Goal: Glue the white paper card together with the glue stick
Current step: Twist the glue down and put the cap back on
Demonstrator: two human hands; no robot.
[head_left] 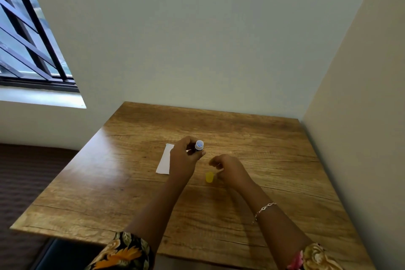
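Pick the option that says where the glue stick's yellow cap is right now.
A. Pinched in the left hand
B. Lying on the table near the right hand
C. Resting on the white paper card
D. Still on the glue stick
B. The yellow cap lies on the wooden table just beside the right hand, while the left hand holds the uncapped glue stick, its blue tip exposed, over the white paper card.

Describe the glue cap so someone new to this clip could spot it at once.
Start at the wooden table in the room's corner and find the two hands near its middle. The cap lies on the wood just left of the right hand, below the left hand holding the open glue stick. It is the only yellow thing there; the paper is white.
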